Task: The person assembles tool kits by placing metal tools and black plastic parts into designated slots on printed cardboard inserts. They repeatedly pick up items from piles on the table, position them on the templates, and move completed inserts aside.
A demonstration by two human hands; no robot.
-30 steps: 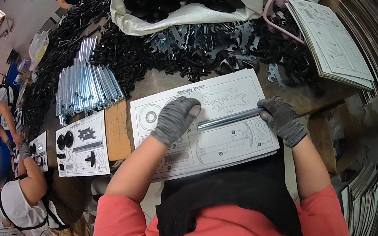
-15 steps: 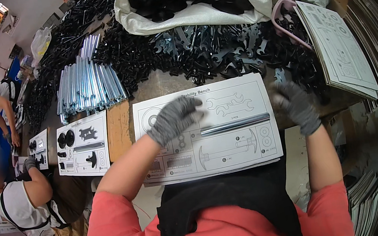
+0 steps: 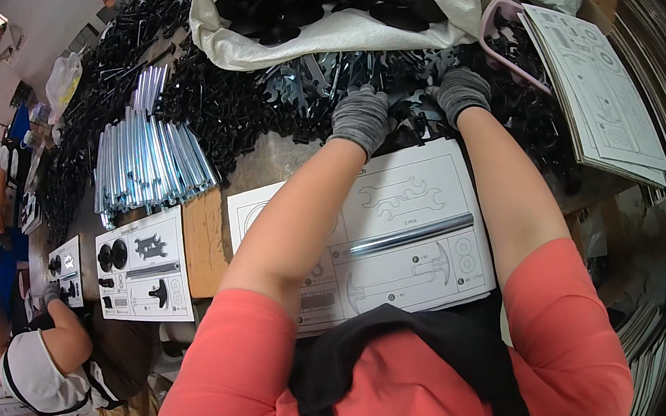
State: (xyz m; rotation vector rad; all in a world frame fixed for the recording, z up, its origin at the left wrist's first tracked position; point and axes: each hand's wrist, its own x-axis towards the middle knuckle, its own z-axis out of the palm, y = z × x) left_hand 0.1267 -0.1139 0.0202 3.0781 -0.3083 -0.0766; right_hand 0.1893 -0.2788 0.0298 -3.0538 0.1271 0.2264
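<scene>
Both my gloved hands reach past the printed card into the pile of parts. My left hand bends down among flat open-ended wrenches, its fingertips hidden in the heap. Beside it, my right hand dips into dark metal parts, and its fingertips are covered too. Whether either hand grips a piece cannot be seen. Below my wrists lies the white card with outline drawings of parts. One shiny metal tube rests across it, and my left forearm hides the card's left side.
Metal tubes are stacked at left, near two cards bearing parts, the closer one beside my card. A white sack of black discs stands behind the pile. At right are a pink bin and stacked cards. Co-workers sit at far left.
Both hands have moved forward from over and beside the card into the heap of wrenches and dark parts, and have come closer together. The tube still lies on the card.
</scene>
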